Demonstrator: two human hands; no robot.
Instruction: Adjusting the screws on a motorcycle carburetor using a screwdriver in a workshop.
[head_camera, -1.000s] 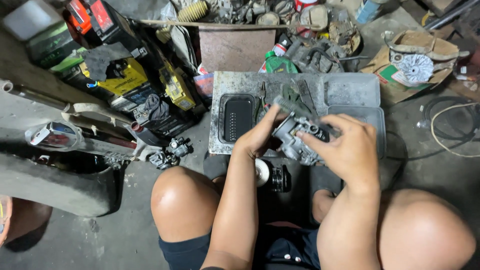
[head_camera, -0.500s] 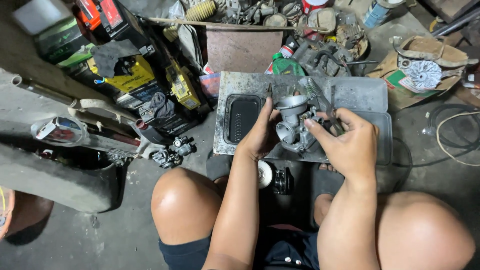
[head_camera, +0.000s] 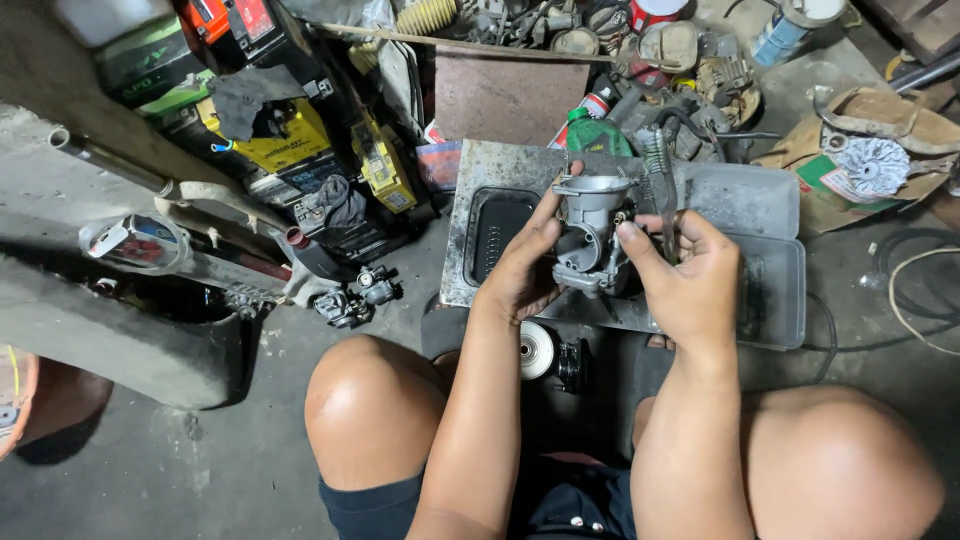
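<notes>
We're down on the bare concrete floor (head_camera: 180, 470) of a small engine repair workshop. At eleven o'clock we see stacked yellow batteries (head_camera: 290, 140), at twelve a heap of greasy engine parts (head_camera: 660, 60), and at nine a chrome exhaust pipe (head_camera: 140, 240).

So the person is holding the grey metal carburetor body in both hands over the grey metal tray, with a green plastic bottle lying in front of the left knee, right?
Not quite. The head view shows the green plastic bottle lying beyond the grey metal tray, at its far edge, not by the left knee. The rest holds: left hand and right hand both hold the grey metal carburetor body over the tray.
</notes>
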